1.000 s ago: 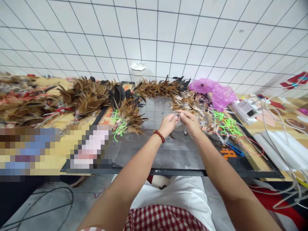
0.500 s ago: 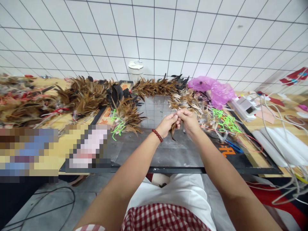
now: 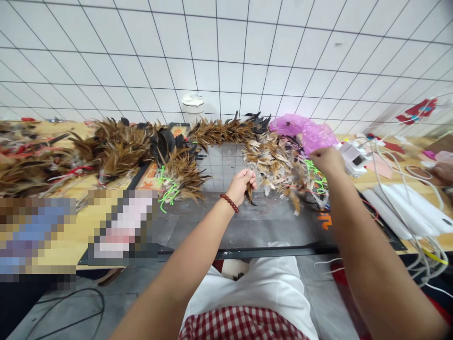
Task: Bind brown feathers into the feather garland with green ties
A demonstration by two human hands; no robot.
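My left hand (image 3: 244,183) is closed around the base of a small dark brown feather bunch (image 3: 250,194), whose tips point down over the dark board (image 3: 226,224). My right hand (image 3: 327,160) is off to the right, above a tangle of bright green strings (image 3: 315,177) and beside the purple plastic bag (image 3: 307,132). Its fingers are curled in, and I cannot make out what, if anything, is between them. Loose brown and white feathers (image 3: 271,158) lie between the two hands. A brown feather bundle (image 3: 186,174) with green strings (image 3: 169,189) is on the left.
Along the back lies a long brown feather strip (image 3: 222,131), near a white lidded container (image 3: 193,104) by the tiled wall. More feather bundles (image 3: 120,146) cover the left. A white power adapter (image 3: 356,158), cables and white packets (image 3: 403,210) crowd the right.
My right hand has left my left hand and moved right, to the green strings. My left hand keeps the feather bunch. The view has shifted slightly.
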